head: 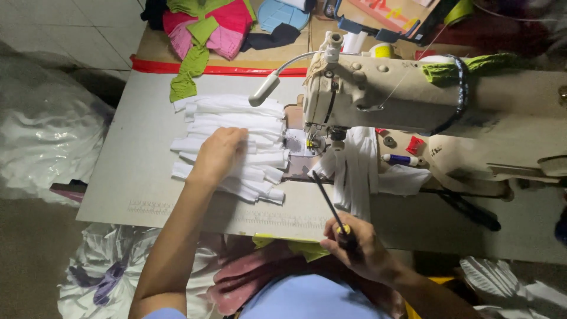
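Left hand (220, 155) presses flat on the soft, light white strips (236, 145), best pinched at their right ends, while the right hand (357, 248) grips a thin stiff tool (328, 201).

A clear plastic bag of white material (44, 127) lies on the floor, left of the table (136, 177)

Bare table (136, 177) lies open left of the white strip stack (236, 147). The sewing machine head (378, 94) overhangs the needle area; its lamp arm (277, 74) probably narrows access from behind.
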